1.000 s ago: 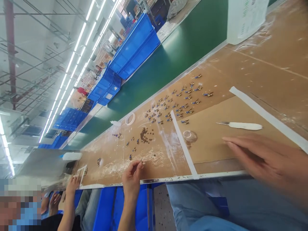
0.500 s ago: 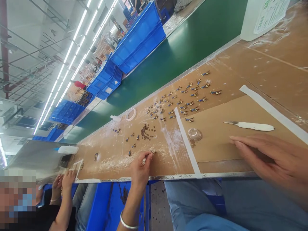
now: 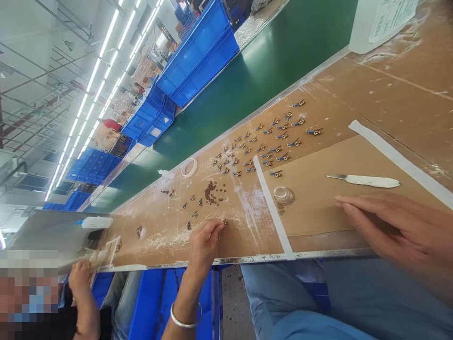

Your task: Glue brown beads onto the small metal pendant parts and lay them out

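Note:
My left hand (image 3: 204,240) is low over the brown board, thumb and forefinger pinching a tiny dark piece (image 3: 224,221) whose kind is too small to tell. Just beyond it lies a pile of small round brown pieces (image 3: 211,193). Several small blue-and-yellow figurines (image 3: 188,225) are left of the pile, and a larger group of figurines (image 3: 282,136) is spread farther back. My right hand (image 3: 392,226) hovers at the right, thumb tip against the forefinger; anything between them is hidden. Nearest to it lies a white-handled knife (image 3: 371,181), apart from the fingers. A small clear cup (image 3: 283,195) stands left of it.
White tape strips (image 3: 272,208) cross the board. A tape roll (image 3: 189,167) and a small white bottle (image 3: 166,174) lie by the green belt (image 3: 283,56). A large white jug (image 3: 382,28) stands at back right. A co-worker's hand (image 3: 80,276) is at left.
The view has shifted slightly, moving the scene a little left and up. My left hand keeps its pinch near the same spot. The co-worker's hand has moved left and down.

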Demonstrator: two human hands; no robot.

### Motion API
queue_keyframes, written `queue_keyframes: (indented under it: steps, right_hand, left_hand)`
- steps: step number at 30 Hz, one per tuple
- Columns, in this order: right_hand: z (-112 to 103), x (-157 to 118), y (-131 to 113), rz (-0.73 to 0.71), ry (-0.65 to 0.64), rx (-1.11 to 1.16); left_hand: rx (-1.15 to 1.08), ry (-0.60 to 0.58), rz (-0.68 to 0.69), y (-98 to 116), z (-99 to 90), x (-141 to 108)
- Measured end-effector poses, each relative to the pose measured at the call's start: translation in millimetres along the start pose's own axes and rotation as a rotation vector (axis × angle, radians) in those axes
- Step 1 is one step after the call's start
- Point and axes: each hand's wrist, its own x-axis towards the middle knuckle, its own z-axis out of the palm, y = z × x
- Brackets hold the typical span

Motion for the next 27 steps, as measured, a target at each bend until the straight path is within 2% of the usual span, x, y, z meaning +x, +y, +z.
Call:
queue_keyframes:
  steps: [4, 9, 15, 19, 24, 27]
  right_hand:
    - [-3, 5, -3, -0.11, 0.036, -0.018]
    - [-4, 6, -5, -0.154, 0.052, -0.041]
    - [-5, 7, -9, -0.205, 0.102, -0.075]
    - [-6, 10, -12, -0.228, 0.133, -0.105]
    - [-4, 11, -11, -0.245, 0.162, -0.061]
    - [-3, 10, -10, -0.254, 0.186, -0.047]
  left_hand:
    - [0.033, -0.006, 0.045, -3, 1.0, 0]
    - [0.12, -0.031, 0.086, -2, 1.1, 2]
    - [0.293, -0.028, 0.257, 1, 1.0, 5]
    - [0.387, -0.041, 0.321, 1, 1.5, 6]
    - [0.439, -0.088, 0.326, 2, 2.6, 7]
    - [0.39, -0.092, 0.27, 4, 1.9, 8]
